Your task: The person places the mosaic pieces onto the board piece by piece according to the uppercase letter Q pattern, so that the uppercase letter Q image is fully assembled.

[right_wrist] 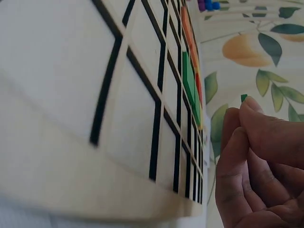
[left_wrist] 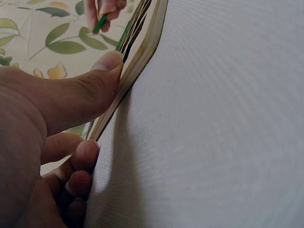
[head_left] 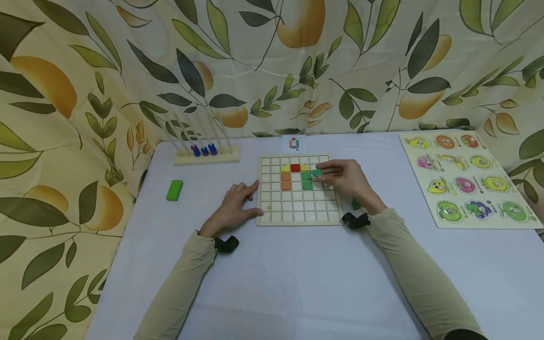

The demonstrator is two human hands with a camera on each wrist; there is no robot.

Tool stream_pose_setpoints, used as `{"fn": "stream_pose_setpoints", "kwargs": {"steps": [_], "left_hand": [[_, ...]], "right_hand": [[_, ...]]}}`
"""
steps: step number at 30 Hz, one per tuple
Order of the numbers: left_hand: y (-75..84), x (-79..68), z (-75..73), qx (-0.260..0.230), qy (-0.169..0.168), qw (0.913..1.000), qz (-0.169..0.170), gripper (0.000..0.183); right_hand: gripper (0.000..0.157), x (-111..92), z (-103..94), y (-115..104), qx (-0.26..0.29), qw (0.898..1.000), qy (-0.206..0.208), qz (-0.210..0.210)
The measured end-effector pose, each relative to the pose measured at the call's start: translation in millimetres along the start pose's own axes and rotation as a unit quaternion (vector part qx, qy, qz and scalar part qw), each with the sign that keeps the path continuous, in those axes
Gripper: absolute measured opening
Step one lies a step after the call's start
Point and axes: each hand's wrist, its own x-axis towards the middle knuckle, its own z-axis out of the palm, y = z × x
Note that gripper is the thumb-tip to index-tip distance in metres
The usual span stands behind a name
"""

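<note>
My right hand [head_left: 346,178] pinches a small green tile [head_left: 316,173] between thumb and fingers, just above the upper right part of the wooden grid board [head_left: 299,223]. The right wrist view shows only a corner of that tile [right_wrist: 244,97] past the fingertips. On the board sit a red tile [head_left: 295,167] between two yellow ones, orange tiles [head_left: 286,181] down the left and green tiles [head_left: 307,180] down the right. My left hand [head_left: 233,206] touches the board's left edge, its thumb and index finger spread apart. Its other fingers are bent beneath, in the left wrist view.
Behind the board lies a small pattern card [head_left: 294,143]. A wooden peg stand [head_left: 207,156] with blue and purple beads stands at the back left, near a green block [head_left: 174,190]. At right lies a fruit puzzle board [head_left: 471,182]. Another green piece [head_left: 356,204] is beneath my right hand.
</note>
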Motion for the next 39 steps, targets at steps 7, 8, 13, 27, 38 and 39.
{"fn": "stream_pose_setpoints", "kwargs": {"steps": [7, 8, 13, 27, 38, 39], "left_hand": [[-1.6, 1.1, 0.9, 0.001, 0.004, 1.0, 0.007, 0.09], [-1.5, 1.0, 0.9, 0.001, 0.004, 1.0, 0.007, 0.09], [-1.5, 0.7, 1.1, 0.0, 0.005, 1.0, 0.008, 0.09], [-1.9, 0.3, 0.3, 0.002, 0.008, 0.9999, 0.012, 0.09], [-3.3, -0.7, 0.4, 0.0, 0.01, 0.9997, 0.02, 0.09], [-3.6, -0.6, 0.6, -0.001, 0.01, 0.9997, 0.02, 0.089]], "right_hand": [[0.034, 3.0, 12.8, -2.5, -0.005, 0.999, -0.02, -0.033], [0.034, 3.4, 14.6, -2.7, -0.008, 0.999, -0.022, -0.038], [0.031, 5.0, 22.0, -5.6, -0.021, 0.998, -0.025, -0.059], [0.027, 4.7, 42.4, -18.1, -0.065, 0.993, -0.057, -0.077], [0.028, 2.1, 57.8, -24.8, -0.103, 0.985, -0.091, -0.105], [0.027, 1.8, 58.8, -25.9, -0.108, 0.984, -0.091, -0.106]]}}
